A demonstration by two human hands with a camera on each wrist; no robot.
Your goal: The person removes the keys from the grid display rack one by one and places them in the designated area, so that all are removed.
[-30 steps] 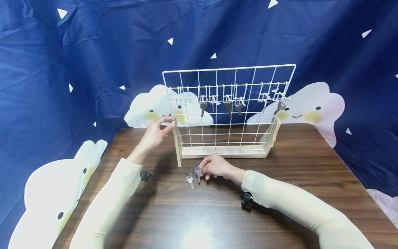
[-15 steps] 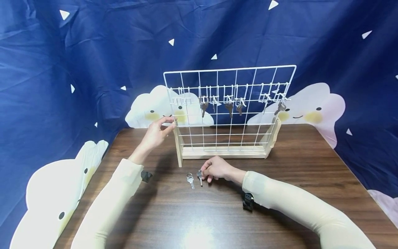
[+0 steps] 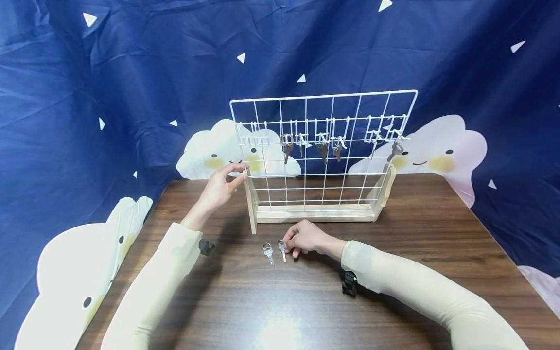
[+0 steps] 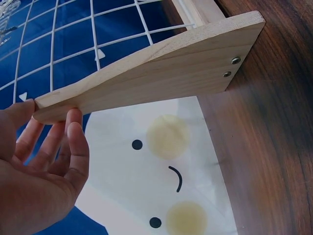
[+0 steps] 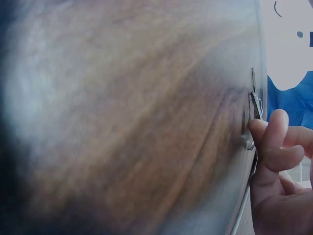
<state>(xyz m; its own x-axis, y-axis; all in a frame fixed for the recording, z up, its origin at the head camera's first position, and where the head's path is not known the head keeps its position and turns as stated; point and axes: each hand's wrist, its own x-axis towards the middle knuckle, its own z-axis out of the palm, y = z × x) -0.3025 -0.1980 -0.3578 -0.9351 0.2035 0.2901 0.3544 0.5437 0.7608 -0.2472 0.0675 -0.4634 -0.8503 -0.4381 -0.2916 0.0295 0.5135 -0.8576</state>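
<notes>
My left hand (image 3: 220,184) pinches the top of the wooden side upright (image 4: 146,73) of a white wire grid rack (image 3: 323,188), thumb on one side and fingers on the other. Low over the table in front of the rack, my right hand (image 3: 304,236) has thumb and fingertips on the ring end of a silver key (image 3: 282,249). That key's blade points toward me. Just left of it lies a second silver key (image 3: 269,253) with a ring. In the right wrist view the right hand (image 5: 281,161) is seen edge-on to the tabletop, its fingertips at the metal.
White hooks run along the grid's upper part; several carry keys, such as a dark key (image 3: 323,151) in the middle and another key (image 3: 395,151) far right. Hooks at the left (image 3: 254,141) hold nothing. Behind the brown table (image 3: 210,311) hangs a blue cloth (image 3: 175,58).
The key at my right hand has come down and swung slightly right, its blade now slanting. The right hand shifted a little right with it. My left hand stays on the upright.
</notes>
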